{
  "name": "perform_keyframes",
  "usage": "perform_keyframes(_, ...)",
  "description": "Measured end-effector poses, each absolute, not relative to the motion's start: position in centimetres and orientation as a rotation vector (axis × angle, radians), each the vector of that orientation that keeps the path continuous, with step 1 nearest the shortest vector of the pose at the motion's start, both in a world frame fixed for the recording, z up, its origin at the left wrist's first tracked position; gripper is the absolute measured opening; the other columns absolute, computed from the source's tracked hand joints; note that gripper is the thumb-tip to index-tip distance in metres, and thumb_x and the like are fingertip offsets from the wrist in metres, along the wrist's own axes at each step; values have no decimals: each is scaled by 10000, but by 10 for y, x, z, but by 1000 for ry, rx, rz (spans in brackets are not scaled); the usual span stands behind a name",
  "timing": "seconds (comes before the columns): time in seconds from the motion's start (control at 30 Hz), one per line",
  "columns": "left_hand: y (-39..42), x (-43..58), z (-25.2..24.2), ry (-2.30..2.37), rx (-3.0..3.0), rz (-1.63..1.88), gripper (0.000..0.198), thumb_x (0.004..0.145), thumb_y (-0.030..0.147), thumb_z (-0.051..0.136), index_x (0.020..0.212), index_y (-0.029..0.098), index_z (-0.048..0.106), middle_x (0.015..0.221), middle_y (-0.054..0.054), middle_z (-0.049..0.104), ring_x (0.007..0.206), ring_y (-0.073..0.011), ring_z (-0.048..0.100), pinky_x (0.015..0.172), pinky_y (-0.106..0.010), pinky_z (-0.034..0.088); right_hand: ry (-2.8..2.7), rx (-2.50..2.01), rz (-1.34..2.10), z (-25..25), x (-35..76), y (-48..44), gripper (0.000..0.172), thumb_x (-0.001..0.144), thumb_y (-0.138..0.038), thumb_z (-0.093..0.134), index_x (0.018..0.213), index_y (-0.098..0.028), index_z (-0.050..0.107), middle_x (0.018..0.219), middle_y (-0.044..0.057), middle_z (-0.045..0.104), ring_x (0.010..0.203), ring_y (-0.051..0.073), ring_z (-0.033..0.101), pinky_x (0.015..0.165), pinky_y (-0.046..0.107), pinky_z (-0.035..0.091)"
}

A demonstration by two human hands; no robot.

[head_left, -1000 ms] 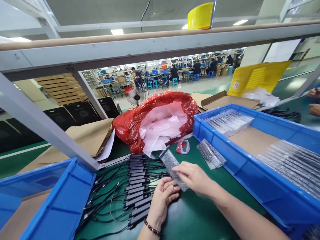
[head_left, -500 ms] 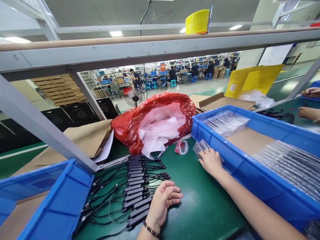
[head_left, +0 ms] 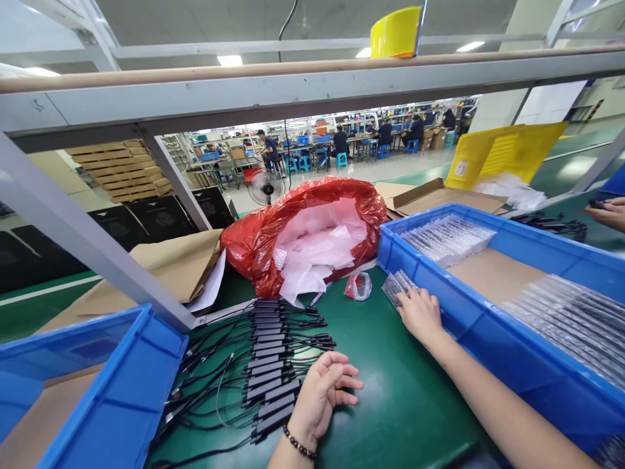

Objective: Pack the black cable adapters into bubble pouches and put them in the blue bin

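Observation:
My left hand (head_left: 332,389), with a beaded bracelet at its wrist, hovers palm sideways over the green mat, open and holding nothing. Close to its left lies a column of black cable adapters (head_left: 270,362), their thin cables fanning out both ways. My right hand (head_left: 420,315) has its fingers curled over a few clear bubble-wrapped packs (head_left: 396,284), which lie against the near wall of a blue bin (head_left: 469,312); the hand hides part of them. A roll of clear tape (head_left: 359,286) rests on the mat between the packs and the red bag.
A red plastic bag (head_left: 249,251) of bubble wrap sheets (head_left: 312,260) stands at the back. Rows of wrapped packs (head_left: 571,319) fill parts of the right bin. Another blue bin (head_left: 122,384) is at left. A co-worker's hand (head_left: 610,212) shows at the far right.
The whole view has shifted slightly. My two hands keep almost the same places and poses. At the right edge, the co-worker's hands have moved, and one now holds something dark.

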State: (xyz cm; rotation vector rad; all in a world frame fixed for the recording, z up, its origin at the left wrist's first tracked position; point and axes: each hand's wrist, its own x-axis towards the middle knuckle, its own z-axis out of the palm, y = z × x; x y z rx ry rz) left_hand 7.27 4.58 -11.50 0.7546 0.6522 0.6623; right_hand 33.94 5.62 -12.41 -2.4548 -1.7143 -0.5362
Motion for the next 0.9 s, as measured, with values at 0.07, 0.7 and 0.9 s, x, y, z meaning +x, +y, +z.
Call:
perform_keyframes(0.07, 44, 73, -116, 593, 760, 621, 241, 712, 300, 640, 836, 137, 513, 761, -72, 643, 646, -176, 649, 409, -194, 484, -1704, -2463, -551, -122, 338, 55, 145, 741, -227, 605, 880, -208, 641, 913, 121, 565, 874, 279, 442, 661, 342, 297)
perform_keyframes(0.7, 31, 75, -142, 193, 1437, -539, 483, 513, 577, 687, 752, 171, 581, 593, 33, 524, 494, -107, 538, 338, -158, 331, -2656, -1151, 370, -116, 168, 48, 74, 742, -207, 600, 685, -168, 573, 761, 23, 519, 752, 155, 424, 672, 283, 325)
perform_keyframes(0.9, 32, 73, -123, 297, 1387, -371, 604, 413, 696, 632, 700, 170, 556, 598, 20, 542, 428, -87, 512, 311, -153, 328, -2421, -983, 427, -105, 169, 49, 95, 672, -88, 499, 630, -171, 514, 653, 9, 500, 665, 142, 414, 632, 271, 349)
